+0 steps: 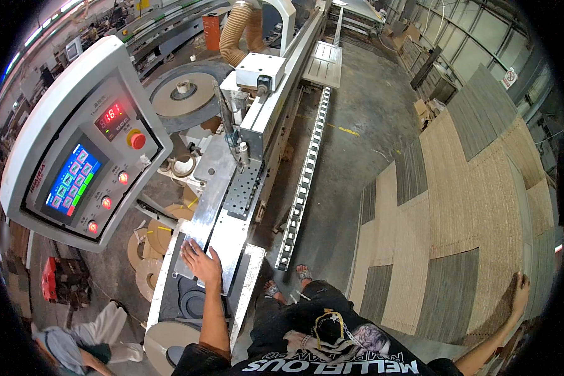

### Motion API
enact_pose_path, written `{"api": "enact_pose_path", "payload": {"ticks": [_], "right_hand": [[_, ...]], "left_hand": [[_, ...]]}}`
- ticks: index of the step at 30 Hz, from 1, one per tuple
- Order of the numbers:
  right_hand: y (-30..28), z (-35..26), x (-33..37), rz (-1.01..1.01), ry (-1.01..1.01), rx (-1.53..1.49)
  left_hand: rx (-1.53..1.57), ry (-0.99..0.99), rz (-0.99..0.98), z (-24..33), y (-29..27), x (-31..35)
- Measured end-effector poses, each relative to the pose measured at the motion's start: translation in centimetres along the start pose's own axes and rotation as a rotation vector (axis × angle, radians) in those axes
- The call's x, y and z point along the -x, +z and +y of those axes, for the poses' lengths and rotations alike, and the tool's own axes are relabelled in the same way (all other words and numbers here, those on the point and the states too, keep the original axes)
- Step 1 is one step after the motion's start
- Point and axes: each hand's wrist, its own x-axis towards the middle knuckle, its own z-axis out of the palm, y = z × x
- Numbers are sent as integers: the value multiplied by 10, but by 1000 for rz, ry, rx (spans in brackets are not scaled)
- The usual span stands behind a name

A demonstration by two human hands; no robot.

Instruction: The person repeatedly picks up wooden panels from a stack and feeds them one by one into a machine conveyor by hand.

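Note:
My left hand [202, 262] lies flat on the metal bed [210, 216] of an edge banding machine, palm down with its fingers spread, holding nothing. Out at the far right, my right hand [520, 294] is closed on a large upright panel [413, 269] with a patchwork of beige and grey wood-grain pieces. Some of its fingers are hard to make out there. Just ahead of my left hand, a perforated dark plate [241, 191] sits beside the bed.
A control box [88, 150] with a lit touchscreen stands at the left. A large reel of edge band [191, 94] lies beyond it. A roller rail [304, 182] runs along the machine. A person [84, 344] is at lower left, near a red machine [62, 282].

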Motion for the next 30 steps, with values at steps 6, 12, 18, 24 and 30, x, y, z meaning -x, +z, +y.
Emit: {"api": "enact_pose_path", "payload": {"ticks": [6,12,18,24,30], "right_hand": [[5,6,-2,5,13,63],[5,5,-1,15,24,106],[-6,-24,14,-1,56,99],[4,1,2,39,2,85],[6,-2,3,53,-9,70]], "left_hand": [[0,-10,-12,0,1,-1],[-3,-3,-11,0,0,-1],[5,-6,-18,-1,-1,-1],[3,-10,-36,1,-1,-1],[9,2,-18,-1,1,-1]]}}
